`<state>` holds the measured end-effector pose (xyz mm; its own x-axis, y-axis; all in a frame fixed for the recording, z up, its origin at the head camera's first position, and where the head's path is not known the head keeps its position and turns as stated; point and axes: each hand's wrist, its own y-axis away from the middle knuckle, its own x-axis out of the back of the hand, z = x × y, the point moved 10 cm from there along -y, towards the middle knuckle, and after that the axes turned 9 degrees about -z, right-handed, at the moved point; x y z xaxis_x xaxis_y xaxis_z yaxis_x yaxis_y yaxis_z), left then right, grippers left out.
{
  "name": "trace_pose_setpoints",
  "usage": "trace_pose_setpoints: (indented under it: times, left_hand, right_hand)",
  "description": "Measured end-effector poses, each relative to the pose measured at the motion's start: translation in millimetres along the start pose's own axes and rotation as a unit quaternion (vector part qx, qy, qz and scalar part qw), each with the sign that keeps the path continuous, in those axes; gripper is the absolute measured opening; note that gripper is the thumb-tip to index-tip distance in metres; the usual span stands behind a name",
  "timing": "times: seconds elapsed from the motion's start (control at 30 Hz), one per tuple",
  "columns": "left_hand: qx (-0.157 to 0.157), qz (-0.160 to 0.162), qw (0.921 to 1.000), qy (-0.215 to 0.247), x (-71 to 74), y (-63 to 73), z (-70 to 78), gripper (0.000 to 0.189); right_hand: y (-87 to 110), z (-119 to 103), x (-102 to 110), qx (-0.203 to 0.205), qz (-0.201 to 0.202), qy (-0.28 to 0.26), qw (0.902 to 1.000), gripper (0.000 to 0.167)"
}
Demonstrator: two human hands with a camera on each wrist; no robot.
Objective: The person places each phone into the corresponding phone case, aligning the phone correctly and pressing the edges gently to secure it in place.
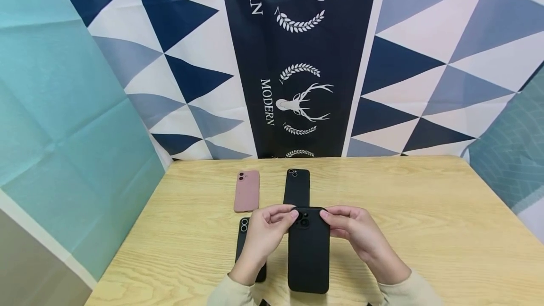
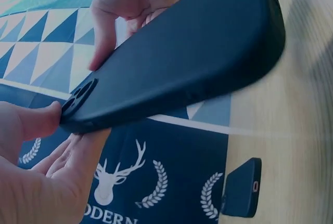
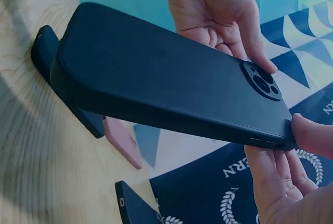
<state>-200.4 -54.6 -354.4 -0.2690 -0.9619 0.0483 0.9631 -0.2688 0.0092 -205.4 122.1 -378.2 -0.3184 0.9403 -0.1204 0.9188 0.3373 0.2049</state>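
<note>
A black phone (image 1: 309, 259) in a matte case is held up by both hands, its back with the camera lenses (image 1: 302, 219) turned toward the head camera. My left hand (image 1: 272, 228) pinches its top left corner between thumb and fingers. At the top right corner, my right hand (image 1: 357, 230) pinches it the same way. From the right wrist view, the phone (image 3: 156, 73) slants across, with the right hand (image 3: 291, 182) at its camera end. The left wrist view has the left hand (image 2: 41, 172) gripping the corner beside the lenses. Its screen side is hidden.
Behind the held phone lies another black phone (image 1: 297, 187), partly covered. A pink phone (image 1: 247, 191) lies to its left. A third, dark phone (image 1: 242, 242) is partly hidden by the left forearm. All rest on a wooden table (image 1: 425, 230) before a patterned cloth (image 1: 301, 60).
</note>
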Motion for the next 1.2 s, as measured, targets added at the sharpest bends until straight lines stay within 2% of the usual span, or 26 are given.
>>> trace_pose_setpoints:
  times: [0.2,0.33,0.53,0.7,0.87,1.0,1.13,1.2]
  left_hand:
    - [0.000,0.018,0.9998,-0.001,0.4,-0.8,0.8,0.026]
    - [-0.001,0.043,0.9991,0.004,0.5,0.2,1.6,0.026]
    - [0.019,0.090,0.9947,0.046,2.1,1.9,-5.0,0.024]
    - [0.048,0.096,0.9914,0.076,5.5,0.5,-16.7,0.025]
    - [0.039,0.093,0.9903,0.095,11.4,-3.7,-14.6,0.027]
    - [0.034,0.096,0.9895,0.102,16.1,-6.7,-9.1,0.028]
    - [0.040,0.091,0.9879,0.119,17.1,-8.8,-8.3,0.029]
    - [0.046,0.085,0.9869,0.129,16.0,-9.6,-10.3,0.030]
  right_hand:
    - [-0.3,0.0,-0.3,0.002,-0.006,0.007,1.0000,0.012]
    - [-0.4,-0.8,0.1,0.004,-0.009,0.009,0.9999,0.013]
    - [-1.0,3.8,-3.1,0.002,-0.017,0.003,0.9999,0.023]
    - [-0.6,11.8,-8.7,0.006,-0.048,0.007,0.9988,0.042]
    - [1.3,18.8,-18.2,0.012,-0.108,0.014,0.9940,0.058]
    - [3.5,20.5,-25.4,0.027,-0.142,0.006,0.9895,0.047]
    - [3.4,20.5,-25.4,0.030,-0.125,0.001,0.9917,0.031]
    - [3.2,20.8,-22.9,0.027,-0.107,0.004,0.9939,0.030]
